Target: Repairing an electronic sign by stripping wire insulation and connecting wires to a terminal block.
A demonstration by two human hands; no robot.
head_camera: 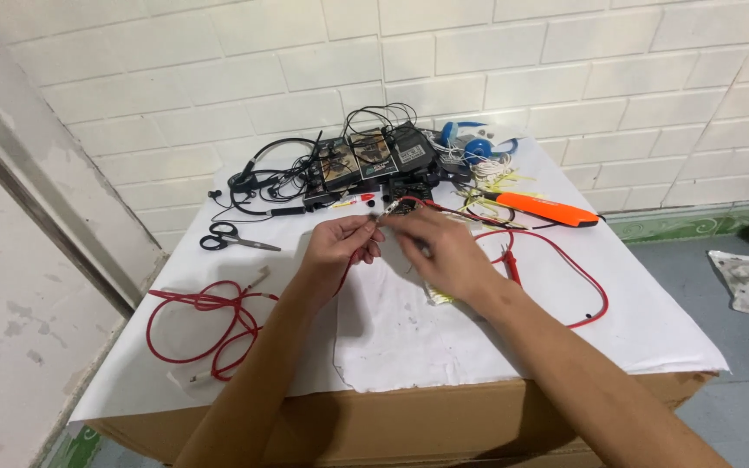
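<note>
Table (652,347): a cardboard box top covered with white sheeting, set against a white brick-pattern wall (565,78).

Left hand (337,247): over the middle of the table, fingers curled narrow, pinching the end of a red wire (210,325) near a small component (389,211). The wire runs down from the hand and lies in loose coils by the table's left edge, toward the near left corner.

Right hand (444,251): just beside the left, fingertips meeting it at the small component; fingers closed narrow on that piece. What the piece is cannot be told; it is too small.

Second red lead (582,277): loops across the right half of the table, passing under the right forearm and curving back near the right edge.

Scissors (231,238): black handles, lying flat by the left edge, well apart from the hands.

Orange tool (548,208): long orange body with a black tip, lying at an angle toward the far right side.

Power adapters (374,156): a cluster of black boxes with tangled black cables along the far edge, centre.

Black headset (257,173): left of the adapters, near the far left corner.

Blue headphones (470,143): right of the adapters, at the far edge.

Yellow-white ties (500,182): a small scatter between the headphones and the orange tool.
</note>
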